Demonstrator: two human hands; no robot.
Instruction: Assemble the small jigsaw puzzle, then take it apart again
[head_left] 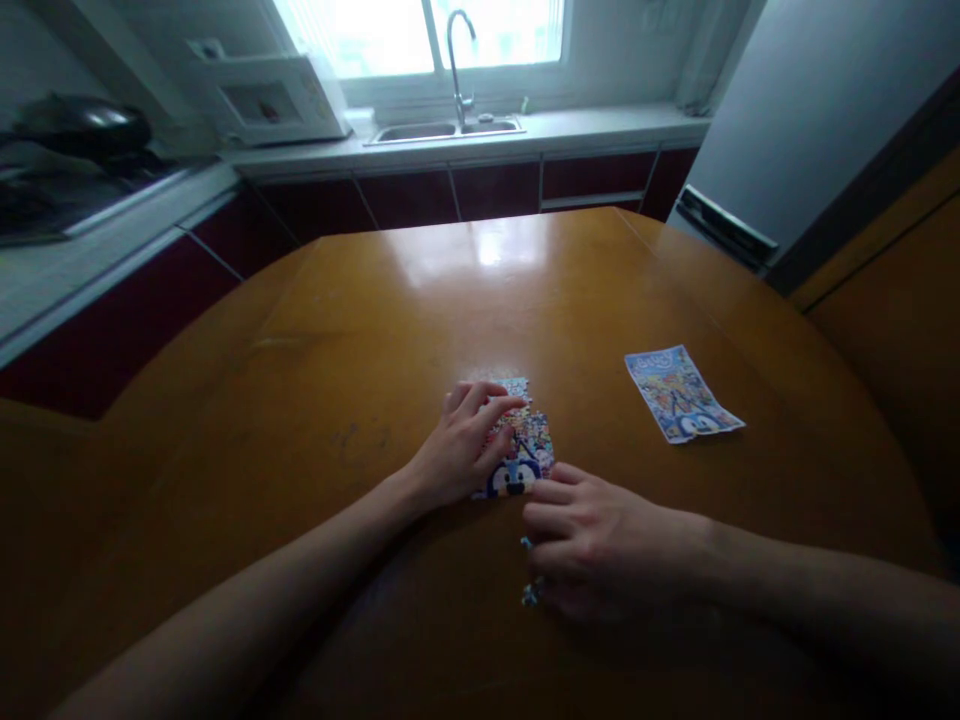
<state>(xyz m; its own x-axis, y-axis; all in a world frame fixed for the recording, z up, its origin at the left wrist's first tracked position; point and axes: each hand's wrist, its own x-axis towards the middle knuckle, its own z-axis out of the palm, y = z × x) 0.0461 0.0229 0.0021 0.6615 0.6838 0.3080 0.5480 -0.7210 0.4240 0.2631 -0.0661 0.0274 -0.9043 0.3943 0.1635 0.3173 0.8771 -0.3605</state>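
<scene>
A small, partly assembled jigsaw puzzle point(525, 455) with a colourful cartoon picture lies on the round wooden table point(337, 330). My left hand point(461, 445) rests flat on its left side, fingers stretched out over the pieces. My right hand point(592, 540) lies just below and right of the puzzle, fingers curled over a few loose pieces point(531, 590) on the table; what it grips is hidden. A printed reference picture point(681, 393) of the same image lies to the right, apart from both hands.
Behind the table runs a kitchen counter with a sink and tap point(457, 110) under a bright window. A white microwave point(274, 95) stands left of the sink, a wok point(82, 125) on the stove at far left, a grey fridge point(795, 130) at right.
</scene>
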